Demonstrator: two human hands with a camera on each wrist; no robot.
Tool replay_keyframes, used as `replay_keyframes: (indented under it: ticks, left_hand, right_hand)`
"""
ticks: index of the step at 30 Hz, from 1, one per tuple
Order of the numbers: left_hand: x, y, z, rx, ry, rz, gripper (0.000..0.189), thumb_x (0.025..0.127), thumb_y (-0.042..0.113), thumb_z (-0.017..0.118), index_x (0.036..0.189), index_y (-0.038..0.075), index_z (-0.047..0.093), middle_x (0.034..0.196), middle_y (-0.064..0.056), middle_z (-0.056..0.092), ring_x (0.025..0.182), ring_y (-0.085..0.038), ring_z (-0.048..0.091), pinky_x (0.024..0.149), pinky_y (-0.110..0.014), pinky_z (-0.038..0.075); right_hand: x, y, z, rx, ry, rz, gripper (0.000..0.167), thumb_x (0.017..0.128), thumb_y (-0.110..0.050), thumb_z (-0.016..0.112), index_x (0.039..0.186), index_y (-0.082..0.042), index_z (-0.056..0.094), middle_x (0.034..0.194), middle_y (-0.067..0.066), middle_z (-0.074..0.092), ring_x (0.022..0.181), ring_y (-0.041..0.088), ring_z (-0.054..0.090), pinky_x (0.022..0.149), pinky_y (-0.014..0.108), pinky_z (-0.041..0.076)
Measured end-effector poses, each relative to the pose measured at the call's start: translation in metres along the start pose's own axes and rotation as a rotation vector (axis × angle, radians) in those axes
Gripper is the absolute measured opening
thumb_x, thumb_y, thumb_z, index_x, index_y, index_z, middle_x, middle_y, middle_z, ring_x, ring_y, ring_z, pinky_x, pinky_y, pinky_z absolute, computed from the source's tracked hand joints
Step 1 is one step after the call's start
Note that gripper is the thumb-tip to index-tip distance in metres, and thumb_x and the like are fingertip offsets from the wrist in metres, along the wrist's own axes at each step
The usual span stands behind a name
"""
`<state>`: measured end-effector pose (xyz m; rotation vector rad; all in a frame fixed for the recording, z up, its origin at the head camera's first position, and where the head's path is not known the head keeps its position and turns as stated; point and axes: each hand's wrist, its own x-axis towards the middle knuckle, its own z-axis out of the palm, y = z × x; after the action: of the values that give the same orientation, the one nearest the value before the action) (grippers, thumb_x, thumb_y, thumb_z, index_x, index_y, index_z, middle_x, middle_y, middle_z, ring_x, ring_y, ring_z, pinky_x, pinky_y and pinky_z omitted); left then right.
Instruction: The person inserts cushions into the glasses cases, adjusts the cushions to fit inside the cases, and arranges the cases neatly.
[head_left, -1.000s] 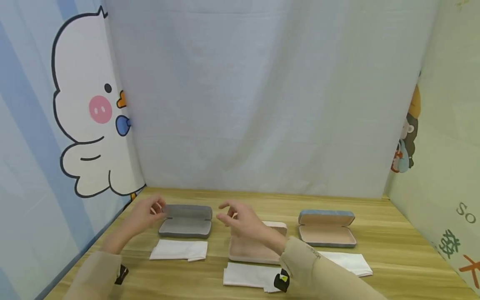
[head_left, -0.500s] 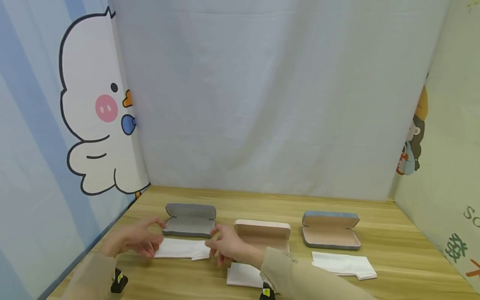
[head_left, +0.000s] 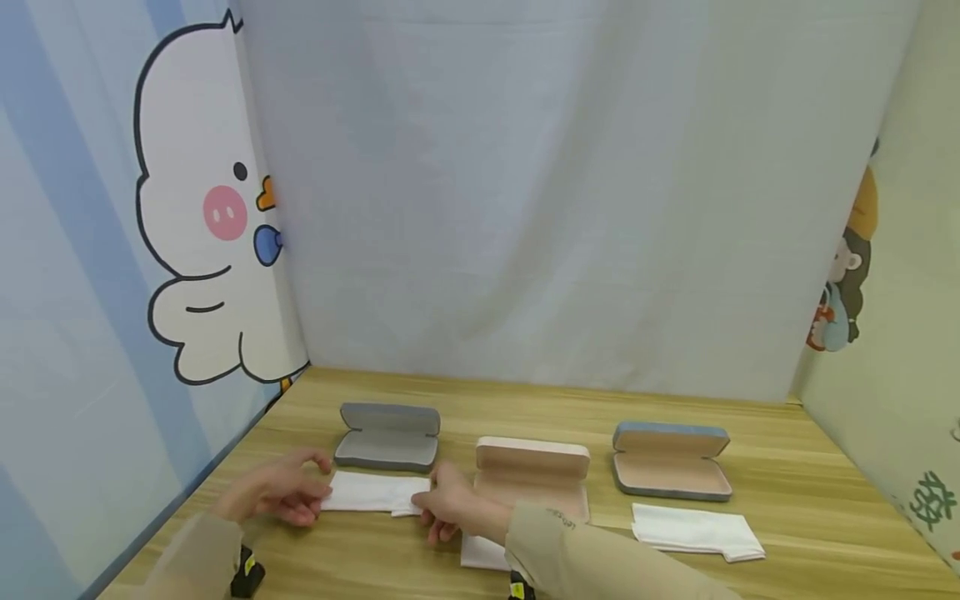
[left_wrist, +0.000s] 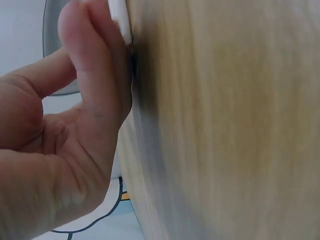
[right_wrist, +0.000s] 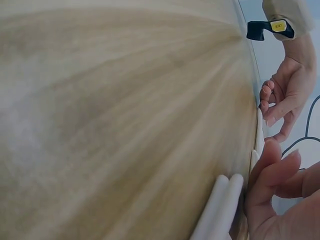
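A folded white cloth lies flat on the table in front of an open grey glasses case. At the cloth's left end is my left hand, its thumb near the edge and its index finger held apart. My right hand is at the opposite end, with the thumb over the cloth's right edge and the other fingers bent below. Whether these fingers pinch the fabric is hidden. In the right wrist view, the cloth's edge runs between both hands.
An open pink glasses case stands behind my right forearm, which partly covers a second white cloth. To the right are a blue-grey case with pink lining and a third white cloth. Curtains enclose the wooden table.
Both hands have come down from beside the grey case to the two ends of the cloth in front of it. The view has shifted slightly, moving the scene rightward.
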<state>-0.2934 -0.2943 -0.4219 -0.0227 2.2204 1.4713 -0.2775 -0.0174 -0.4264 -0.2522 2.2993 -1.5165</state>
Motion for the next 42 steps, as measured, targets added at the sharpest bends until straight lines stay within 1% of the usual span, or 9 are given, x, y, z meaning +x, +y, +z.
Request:
replay_keyframes:
  ticks: [5, 11, 15, 19, 24, 31, 34, 39, 42]
  left_hand:
    - [0.003, 0.003, 0.009, 0.03, 0.071, -0.002, 0.04, 0.089, 0.004, 0.063, 0.118, 0.001, 0.036, 0.066, -0.005, 0.055, 0.049, -0.009, 0.057, 0.048, -0.02, 0.055]
    - [0.009, 0.003, 0.018, 0.091, 0.204, -0.043, 0.036, 0.085, 0.001, 0.067, 0.11, 0.002, 0.041, 0.061, -0.005, 0.055, 0.044, -0.009, 0.054, 0.042, -0.019, 0.051]
    - [0.013, 0.003, 0.023, 0.112, 0.24, -0.049, 0.026, 0.084, -0.003, 0.066, 0.099, 0.001, 0.046, 0.059, -0.005, 0.054, 0.043, -0.01, 0.054, 0.041, -0.019, 0.051]
    - [0.013, 0.004, 0.026, 0.097, 0.227, -0.035, 0.018, 0.084, -0.006, 0.063, 0.093, -0.002, 0.048, 0.06, -0.006, 0.054, 0.044, -0.01, 0.054, 0.043, -0.02, 0.053]
    - [0.012, 0.006, 0.027, 0.093, 0.204, -0.031, 0.014, 0.084, -0.007, 0.062, 0.093, -0.005, 0.051, 0.061, -0.006, 0.055, 0.045, -0.009, 0.056, 0.045, -0.02, 0.054]
    - [0.013, 0.006, 0.021, 0.102, 0.125, -0.022, 0.007, 0.085, -0.003, 0.061, 0.089, -0.004, 0.055, 0.062, -0.003, 0.056, 0.047, -0.007, 0.057, 0.047, -0.016, 0.053]
    - [0.013, 0.008, 0.017, 0.101, 0.107, -0.014, 0.004, 0.086, -0.002, 0.06, 0.087, -0.002, 0.056, 0.063, -0.002, 0.056, 0.048, -0.006, 0.056, 0.047, -0.015, 0.052]
    - [0.012, 0.017, 0.011, 0.107, 0.117, 0.005, 0.004, 0.086, -0.001, 0.06, 0.084, -0.002, 0.057, 0.061, -0.002, 0.056, 0.049, -0.007, 0.056, 0.047, -0.016, 0.052]
    - [0.012, 0.022, 0.008, 0.113, 0.127, 0.0, 0.005, 0.087, -0.001, 0.06, 0.088, -0.003, 0.056, 0.062, -0.003, 0.057, 0.05, -0.008, 0.057, 0.048, -0.017, 0.053]
  right_hand:
    - [0.001, 0.001, 0.001, 0.02, 0.002, -0.003, 0.015, 0.091, 0.001, 0.056, 0.085, -0.002, 0.042, 0.053, 0.005, 0.05, 0.031, 0.009, 0.047, 0.027, 0.015, 0.036]
    - [0.005, 0.003, 0.002, -0.002, 0.01, -0.029, 0.02, 0.089, 0.0, 0.056, 0.071, 0.002, 0.048, 0.051, 0.005, 0.051, 0.031, 0.01, 0.048, 0.027, 0.016, 0.039]
    - [0.007, 0.004, 0.003, -0.013, 0.014, -0.039, 0.022, 0.086, 0.004, 0.054, 0.064, 0.004, 0.05, 0.05, 0.006, 0.053, 0.031, 0.01, 0.048, 0.028, 0.017, 0.041]
    - [0.009, 0.004, 0.003, -0.03, 0.022, -0.034, 0.023, 0.084, 0.007, 0.052, 0.061, 0.007, 0.053, 0.047, 0.006, 0.053, 0.031, 0.01, 0.048, 0.028, 0.018, 0.041]
    - [0.011, 0.005, 0.005, -0.057, 0.04, -0.024, 0.024, 0.082, 0.008, 0.053, 0.058, 0.008, 0.057, 0.045, 0.007, 0.055, 0.03, 0.01, 0.049, 0.03, 0.021, 0.046]
    - [0.011, 0.005, 0.006, -0.027, 0.027, -0.022, 0.023, 0.081, 0.008, 0.052, 0.059, 0.008, 0.057, 0.045, 0.007, 0.056, 0.03, 0.01, 0.049, 0.03, 0.019, 0.045]
    - [0.011, 0.003, 0.006, -0.021, 0.026, -0.007, 0.024, 0.082, 0.007, 0.052, 0.059, 0.008, 0.058, 0.044, 0.006, 0.055, 0.031, 0.01, 0.049, 0.03, 0.019, 0.045]
    - [0.012, -0.002, 0.006, -0.022, 0.04, -0.011, 0.024, 0.082, 0.006, 0.052, 0.059, 0.006, 0.056, 0.044, 0.006, 0.056, 0.031, 0.01, 0.049, 0.032, 0.022, 0.048]
    - [0.013, -0.005, 0.004, 0.007, 0.034, -0.03, 0.025, 0.081, 0.006, 0.049, 0.057, 0.006, 0.055, 0.042, 0.005, 0.053, 0.03, 0.01, 0.048, 0.031, 0.022, 0.047]
